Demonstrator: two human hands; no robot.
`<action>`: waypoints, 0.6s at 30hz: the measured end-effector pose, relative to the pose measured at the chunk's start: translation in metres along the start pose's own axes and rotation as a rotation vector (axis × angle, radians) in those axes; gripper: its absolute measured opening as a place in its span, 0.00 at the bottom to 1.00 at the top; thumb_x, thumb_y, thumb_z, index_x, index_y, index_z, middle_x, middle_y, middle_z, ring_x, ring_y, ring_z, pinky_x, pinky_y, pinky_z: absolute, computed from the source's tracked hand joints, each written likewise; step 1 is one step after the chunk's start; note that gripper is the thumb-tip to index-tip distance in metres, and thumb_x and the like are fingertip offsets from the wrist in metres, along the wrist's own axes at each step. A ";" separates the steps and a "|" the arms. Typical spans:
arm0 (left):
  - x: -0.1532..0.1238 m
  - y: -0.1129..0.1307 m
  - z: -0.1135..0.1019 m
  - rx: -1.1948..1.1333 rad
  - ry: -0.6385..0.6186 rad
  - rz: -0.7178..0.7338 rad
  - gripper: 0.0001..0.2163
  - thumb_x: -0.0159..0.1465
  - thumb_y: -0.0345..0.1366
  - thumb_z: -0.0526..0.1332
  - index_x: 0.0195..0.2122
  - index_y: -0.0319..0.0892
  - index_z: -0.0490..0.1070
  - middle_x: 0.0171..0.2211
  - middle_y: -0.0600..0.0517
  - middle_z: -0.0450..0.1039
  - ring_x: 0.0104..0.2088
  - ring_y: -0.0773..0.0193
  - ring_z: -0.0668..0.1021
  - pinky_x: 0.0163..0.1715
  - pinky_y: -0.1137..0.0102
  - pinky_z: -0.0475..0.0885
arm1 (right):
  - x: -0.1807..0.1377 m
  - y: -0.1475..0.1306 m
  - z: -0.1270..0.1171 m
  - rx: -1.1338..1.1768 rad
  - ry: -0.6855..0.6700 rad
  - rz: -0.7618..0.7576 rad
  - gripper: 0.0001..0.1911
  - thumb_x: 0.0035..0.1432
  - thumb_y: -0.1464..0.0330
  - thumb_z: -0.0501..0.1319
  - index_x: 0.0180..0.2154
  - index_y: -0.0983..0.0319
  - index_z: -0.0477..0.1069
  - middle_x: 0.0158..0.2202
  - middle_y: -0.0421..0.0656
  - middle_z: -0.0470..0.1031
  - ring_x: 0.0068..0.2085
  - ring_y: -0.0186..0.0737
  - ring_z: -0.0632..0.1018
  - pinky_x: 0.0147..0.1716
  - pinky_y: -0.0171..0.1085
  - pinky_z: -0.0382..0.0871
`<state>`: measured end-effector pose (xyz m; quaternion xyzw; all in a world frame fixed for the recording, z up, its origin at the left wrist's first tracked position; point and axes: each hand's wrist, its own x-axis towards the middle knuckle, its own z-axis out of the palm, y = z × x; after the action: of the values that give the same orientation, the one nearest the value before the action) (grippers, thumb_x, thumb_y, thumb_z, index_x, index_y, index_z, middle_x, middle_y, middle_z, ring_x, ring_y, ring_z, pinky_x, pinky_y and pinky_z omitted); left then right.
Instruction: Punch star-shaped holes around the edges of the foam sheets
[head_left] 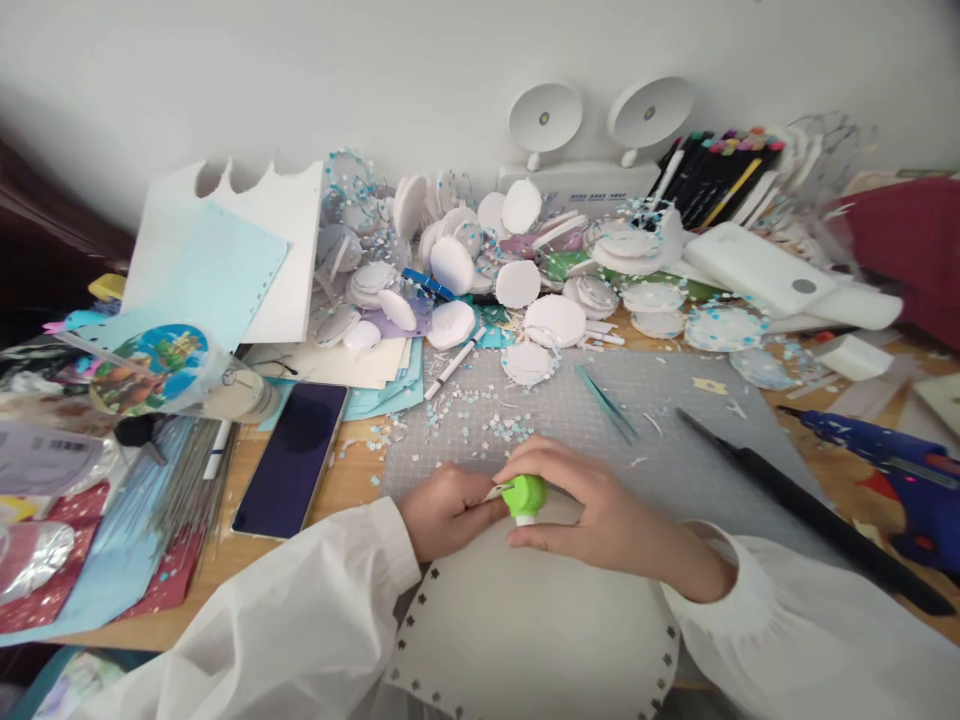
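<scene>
My left hand (448,510) is closed in a fist around the white body of a glue stick, low at the middle of the desk. Fingers of my right hand (600,515) pinch the stick's green cap (524,496). Both hands rest over a round white sheet with star-shaped holes along its edge (525,630), which lies on a grey cutting mat (660,440). White sleeves cover both arms.
A dark phone (291,457) lies left of the mat. A blue glue gun (892,465) and a long black ruler (810,515) sit to the right. Tweezers (607,404), a white pen (452,365), confetti and piles of white discs (517,285) fill the back. Markers (712,175) stand by the wall.
</scene>
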<state>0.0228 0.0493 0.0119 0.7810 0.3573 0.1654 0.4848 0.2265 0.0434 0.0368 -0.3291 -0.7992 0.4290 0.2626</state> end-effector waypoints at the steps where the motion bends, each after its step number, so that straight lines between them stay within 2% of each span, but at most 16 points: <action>1: 0.000 0.000 0.000 0.011 -0.002 -0.011 0.19 0.64 0.43 0.50 0.18 0.40 0.52 0.16 0.60 0.48 0.18 0.74 0.54 0.18 0.76 0.50 | 0.000 0.000 0.000 -0.003 0.005 -0.008 0.17 0.53 0.68 0.67 0.44 0.58 0.66 0.41 0.40 0.69 0.44 0.37 0.70 0.44 0.35 0.63; 11: 0.001 0.001 0.006 0.053 0.039 0.014 0.18 0.64 0.39 0.50 0.17 0.40 0.53 0.16 0.60 0.46 0.18 0.74 0.53 0.18 0.76 0.50 | -0.001 -0.002 0.007 -0.042 0.112 -0.038 0.11 0.55 0.71 0.63 0.41 0.61 0.66 0.36 0.43 0.67 0.38 0.40 0.69 0.38 0.38 0.63; 14: -0.001 0.005 0.004 0.089 0.112 0.039 0.16 0.61 0.38 0.52 0.18 0.40 0.55 0.16 0.60 0.47 0.18 0.74 0.55 0.18 0.76 0.51 | -0.002 -0.002 0.008 -0.028 0.126 -0.031 0.11 0.55 0.72 0.62 0.42 0.61 0.66 0.36 0.43 0.67 0.38 0.40 0.69 0.38 0.38 0.63; 17: -0.005 0.010 -0.004 0.158 0.187 0.045 0.09 0.54 0.40 0.60 0.26 0.40 0.64 0.18 0.61 0.54 0.18 0.74 0.58 0.18 0.76 0.53 | -0.001 -0.001 0.008 -0.024 0.133 -0.030 0.12 0.55 0.73 0.62 0.42 0.61 0.66 0.36 0.43 0.67 0.39 0.40 0.69 0.39 0.39 0.63; 18: -0.006 0.012 -0.007 0.177 0.190 0.041 0.13 0.52 0.43 0.63 0.31 0.40 0.65 0.20 0.60 0.57 0.19 0.73 0.60 0.19 0.76 0.54 | -0.001 -0.001 0.008 -0.027 0.135 -0.030 0.12 0.55 0.73 0.62 0.42 0.61 0.66 0.36 0.43 0.67 0.39 0.40 0.69 0.39 0.39 0.63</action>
<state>0.0192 0.0459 0.0259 0.8086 0.3988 0.2162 0.3746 0.2212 0.0381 0.0336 -0.3489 -0.7902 0.3910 0.3178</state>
